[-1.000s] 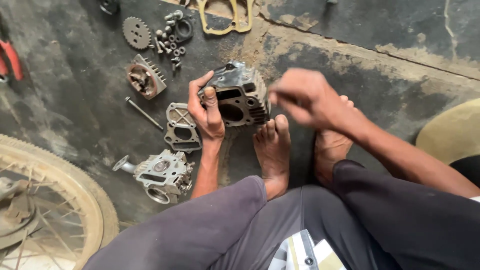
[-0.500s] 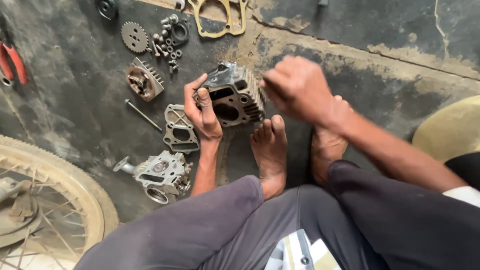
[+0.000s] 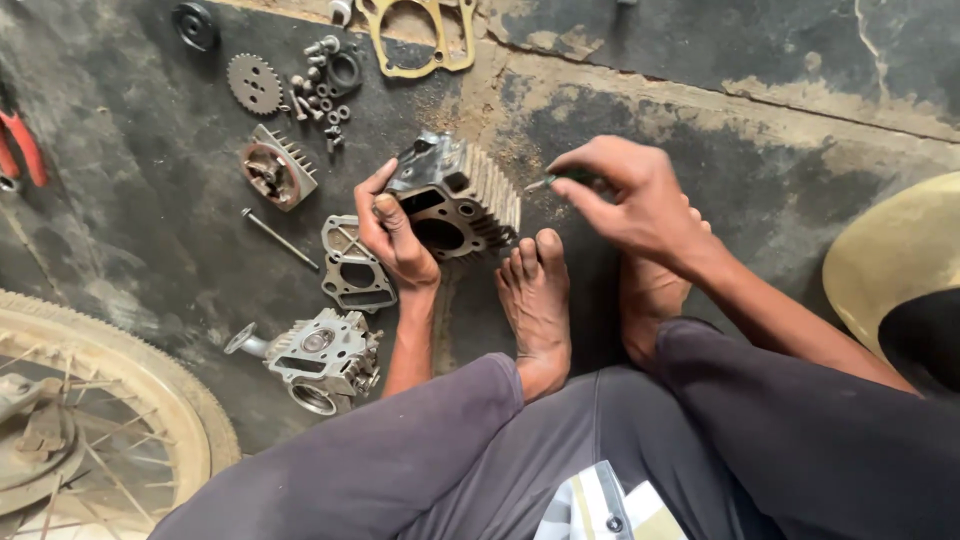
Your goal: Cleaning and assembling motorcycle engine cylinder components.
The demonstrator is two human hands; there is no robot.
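left hand (image 3: 398, 238) gripping finned cylinder (image 3: 455, 195) — right hand (image 3: 630, 195) pinching tool (image 3: 560, 180)

No packages, labels, signs or screens visible.

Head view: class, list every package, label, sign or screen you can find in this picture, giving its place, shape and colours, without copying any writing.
None: no package, label, sign or screen shows here.
What lies on the stained floor is bare metal: a finned engine cylinder steadied by the left hand, a cylinder head, a sprocket, gaskets and loose bolts.
The right hand pinches a small tool.
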